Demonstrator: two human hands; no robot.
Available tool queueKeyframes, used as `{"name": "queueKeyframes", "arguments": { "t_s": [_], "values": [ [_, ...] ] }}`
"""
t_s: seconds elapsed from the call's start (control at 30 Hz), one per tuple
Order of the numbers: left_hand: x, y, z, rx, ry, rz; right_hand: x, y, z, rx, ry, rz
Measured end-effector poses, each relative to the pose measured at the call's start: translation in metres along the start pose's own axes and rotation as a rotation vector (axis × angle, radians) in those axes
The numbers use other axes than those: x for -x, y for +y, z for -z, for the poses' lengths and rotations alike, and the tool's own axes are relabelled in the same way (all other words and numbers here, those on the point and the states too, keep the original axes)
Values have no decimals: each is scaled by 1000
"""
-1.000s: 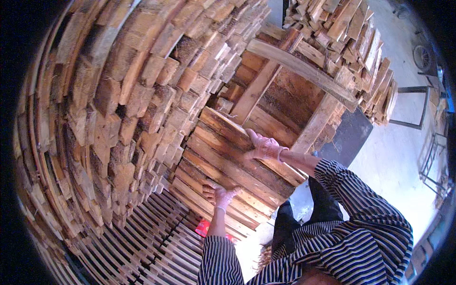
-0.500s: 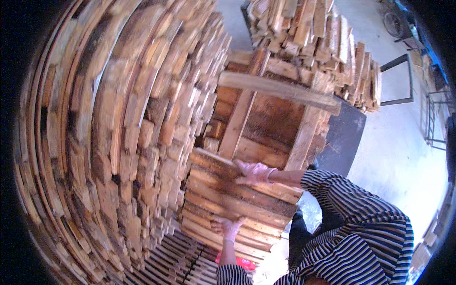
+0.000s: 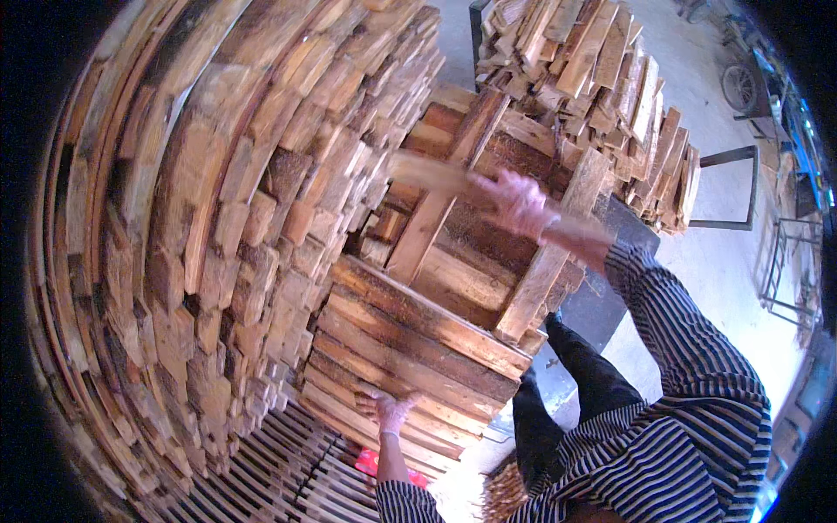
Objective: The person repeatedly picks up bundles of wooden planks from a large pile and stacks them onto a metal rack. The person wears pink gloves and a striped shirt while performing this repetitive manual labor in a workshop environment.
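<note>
My right hand (image 3: 520,206), in a thin pinkish glove, is closed on one end of a wooden slat (image 3: 427,173) above a stack of crossed boards. The slat is blurred and its far end reaches toward the tall woodpile at left. Nearer me, my left hand (image 3: 388,410), also gloved, lies with fingers spread on a row of planks (image 3: 410,349) set side by side. Beyond that row, two upright-running boards, a left board (image 3: 425,235) and a right board (image 3: 558,244), frame a brown hollow in the stack.
A tall wall of stacked wood pieces (image 3: 227,209) fills the left side. Behind stands another heap of slats (image 3: 602,61) by a black metal frame (image 3: 754,187). A dark slatted surface (image 3: 261,475) and a red item (image 3: 370,460) lie low at left. A wheel (image 3: 738,87) shows far right.
My right hand has left the near plank row, moved away and up, and taken hold of the slat that lay across the stack. My left hand still rests on the planks.
</note>
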State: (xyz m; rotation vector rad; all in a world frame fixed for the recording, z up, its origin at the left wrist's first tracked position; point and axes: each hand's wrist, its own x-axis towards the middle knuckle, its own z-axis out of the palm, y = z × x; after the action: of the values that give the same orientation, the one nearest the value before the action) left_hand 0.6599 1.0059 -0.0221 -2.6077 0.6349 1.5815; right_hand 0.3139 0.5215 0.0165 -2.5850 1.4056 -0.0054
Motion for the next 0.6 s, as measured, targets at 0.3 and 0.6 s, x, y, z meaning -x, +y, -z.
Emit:
{"name": "queueKeyframes", "arguments": {
  "t_s": [0.3,0.6],
  "values": [
    [-37,0,-30,-79,235,-25,81,-180,-23,-647,-460,-50],
    [-14,96,-31,-180,420,11,130,-55,23,-845,-273,-124]
  ]
}}
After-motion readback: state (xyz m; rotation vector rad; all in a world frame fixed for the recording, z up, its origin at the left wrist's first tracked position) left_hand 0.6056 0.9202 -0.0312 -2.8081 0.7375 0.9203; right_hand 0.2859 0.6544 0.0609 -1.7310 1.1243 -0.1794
